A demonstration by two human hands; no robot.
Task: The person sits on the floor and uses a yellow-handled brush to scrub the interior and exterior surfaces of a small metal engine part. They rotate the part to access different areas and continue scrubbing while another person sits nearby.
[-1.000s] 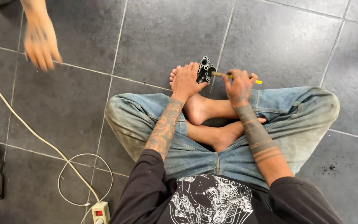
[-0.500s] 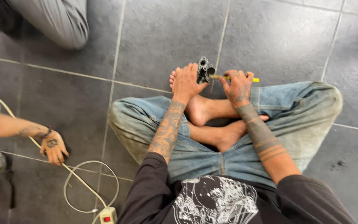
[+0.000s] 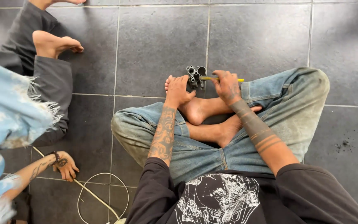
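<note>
I sit cross-legged on grey floor tiles in blue jeans, bare feet tucked in. My left hand (image 3: 180, 91) grips a small dark metal part (image 3: 195, 76) with round openings, held just past my toes. My right hand (image 3: 226, 85) is closed around a yellow-handled tool (image 3: 240, 80), a screwdriver by its look, whose tip points left into the metal part. Both forearms reach forward over my knees.
Another person crouches at the left in a pale blue frayed garment and dark trousers, with a bare foot (image 3: 56, 43) on the tiles and a hand (image 3: 65, 166) near a white cable (image 3: 96, 195) that loops across the floor. Dark specks (image 3: 344, 145) mark the tile at right.
The other person has moved further into view at the left and lowered a hand toward the white cable. My hands stay on the metal part and the tool.
</note>
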